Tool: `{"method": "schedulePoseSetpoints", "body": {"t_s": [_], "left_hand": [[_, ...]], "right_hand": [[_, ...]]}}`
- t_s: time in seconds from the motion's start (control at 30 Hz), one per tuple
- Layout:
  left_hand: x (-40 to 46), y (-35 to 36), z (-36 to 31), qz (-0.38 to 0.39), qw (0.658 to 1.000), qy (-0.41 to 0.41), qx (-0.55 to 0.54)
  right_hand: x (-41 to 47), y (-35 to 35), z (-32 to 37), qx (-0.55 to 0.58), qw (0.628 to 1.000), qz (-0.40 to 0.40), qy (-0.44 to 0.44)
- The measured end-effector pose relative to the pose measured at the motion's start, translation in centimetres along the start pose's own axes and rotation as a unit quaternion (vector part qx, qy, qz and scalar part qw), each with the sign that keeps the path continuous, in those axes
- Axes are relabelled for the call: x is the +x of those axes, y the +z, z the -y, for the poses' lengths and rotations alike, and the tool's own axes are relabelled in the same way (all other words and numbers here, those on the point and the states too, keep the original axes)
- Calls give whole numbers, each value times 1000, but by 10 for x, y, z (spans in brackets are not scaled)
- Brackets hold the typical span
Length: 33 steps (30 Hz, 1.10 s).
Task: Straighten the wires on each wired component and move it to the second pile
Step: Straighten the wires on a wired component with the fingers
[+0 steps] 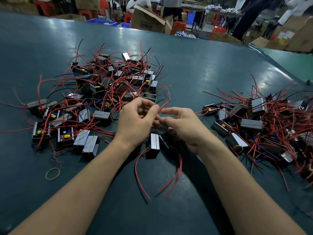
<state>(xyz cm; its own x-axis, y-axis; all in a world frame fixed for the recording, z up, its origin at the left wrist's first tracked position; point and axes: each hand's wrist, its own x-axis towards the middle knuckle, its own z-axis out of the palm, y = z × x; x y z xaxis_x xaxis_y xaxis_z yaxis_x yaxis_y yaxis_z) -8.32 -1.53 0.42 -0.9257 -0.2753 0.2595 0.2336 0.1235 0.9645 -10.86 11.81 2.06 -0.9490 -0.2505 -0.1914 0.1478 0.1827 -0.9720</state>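
Left hand (137,119) pinching red wire (163,106), right hand (182,126) loosely curled — component (154,145) below

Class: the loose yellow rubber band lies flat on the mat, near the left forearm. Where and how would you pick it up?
Probably pinch the rubber band at its near rim, coming from above. It lies flat as an open loop on the mat, with bare mat inside and around it, so a fingertip can likely slip under the thin strand. The left forearm lies beside it.

Overhead lighting, moderately dim, cool cast, pale glare patches across the glossy table (194,65), soft shadows beneath the forearms, strong wide-angle bending at edges, background soft and smeared, possibly motion blur.
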Motion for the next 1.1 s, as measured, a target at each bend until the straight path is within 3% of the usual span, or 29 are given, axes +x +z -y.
{"method": "schedulePoseSetpoints", "body": {"t_s": [0.13,0.27,0.37,0.63,0.87,1.0,1.1], "left_hand": [[0,0,-1,-8,999,26,31],[-1,0,3,-5,990,69,121],[-2,0,5,-2,983,91,161],[-3,-1,6,-14,969,120,217],[-3,-1,5,-23,967,115,225],[-5,0,3,-11,967,123,222],[-5,1,3,-6,961,139,238]], "right_hand": [[4,-2,-2,-11,1000,-1,18],[7,6,-7,-252,959,-100,-81],[8,14,-5,-334,934,-98,-79],[6,4,-5,-236,961,-137,-31],[7,11,-5,-361,925,-107,-50],[5,9,-7,-292,943,-150,-60],[5,6,-9,-142,977,-156,-40]]}}
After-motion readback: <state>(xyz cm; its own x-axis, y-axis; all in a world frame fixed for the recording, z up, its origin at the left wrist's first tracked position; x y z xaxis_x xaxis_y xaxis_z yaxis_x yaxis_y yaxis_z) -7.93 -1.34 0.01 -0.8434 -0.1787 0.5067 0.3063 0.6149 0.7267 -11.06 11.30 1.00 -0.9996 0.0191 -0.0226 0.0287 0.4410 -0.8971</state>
